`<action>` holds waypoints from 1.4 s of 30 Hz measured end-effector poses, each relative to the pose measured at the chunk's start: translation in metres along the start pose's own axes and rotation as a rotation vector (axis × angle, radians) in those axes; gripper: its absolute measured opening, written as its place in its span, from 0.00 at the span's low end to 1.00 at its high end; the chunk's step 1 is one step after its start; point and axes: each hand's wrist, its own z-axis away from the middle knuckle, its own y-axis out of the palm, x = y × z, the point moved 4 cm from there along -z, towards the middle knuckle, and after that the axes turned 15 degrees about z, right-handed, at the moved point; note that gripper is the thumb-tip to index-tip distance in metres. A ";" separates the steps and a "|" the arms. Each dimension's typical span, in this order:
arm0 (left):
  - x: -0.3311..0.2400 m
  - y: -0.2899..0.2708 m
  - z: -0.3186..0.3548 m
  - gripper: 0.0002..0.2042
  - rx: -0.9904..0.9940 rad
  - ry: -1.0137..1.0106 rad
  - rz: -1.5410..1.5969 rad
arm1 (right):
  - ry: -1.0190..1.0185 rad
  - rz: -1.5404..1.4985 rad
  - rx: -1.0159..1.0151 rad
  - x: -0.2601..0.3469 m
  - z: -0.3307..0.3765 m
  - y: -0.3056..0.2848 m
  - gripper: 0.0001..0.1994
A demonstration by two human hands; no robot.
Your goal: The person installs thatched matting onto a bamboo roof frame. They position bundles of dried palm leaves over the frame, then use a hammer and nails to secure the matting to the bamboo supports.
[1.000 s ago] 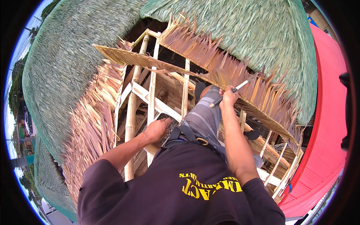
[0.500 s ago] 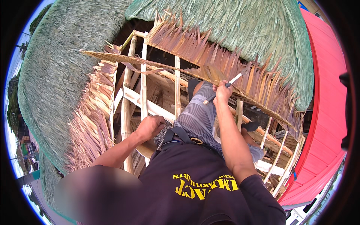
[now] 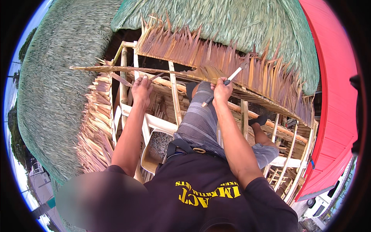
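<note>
My right hand is closed around the dark grip of a hammer, whose pale shaft points up to the right. The same hand is at the lower edge of a long dried-leaf thatch panel. The panel's narrow end reaches left across the bamboo frame. Just below that end, my left hand has its fingers drawn together beside hanging leaf strips; whatever is between them is too small to make out. At my waist hangs a cut-open pale container filled with many thin nails.
Bamboo rafters and a pale crossbar form an open frame under me, with gaps between. Green-netted thatch rises on the left and at the far side. A red metal roof borders the right.
My left hand has moved from the nail container up to the thatch panel's left end, uncovering the container. My right hand still holds the hammer at the panel edge. The view has shifted slightly.
</note>
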 end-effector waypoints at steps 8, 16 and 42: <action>-0.054 0.211 -0.108 0.11 0.009 0.328 0.308 | -0.373 -0.127 -0.058 0.170 -0.116 -0.012 0.05; 0.023 0.279 -0.224 0.10 0.069 0.493 0.135 | -0.321 -0.101 -0.073 0.125 -0.241 -0.027 0.07; 0.270 -0.025 -0.474 0.07 -0.198 -0.106 -0.592 | -0.437 1.487 0.585 -0.282 -0.301 0.271 0.27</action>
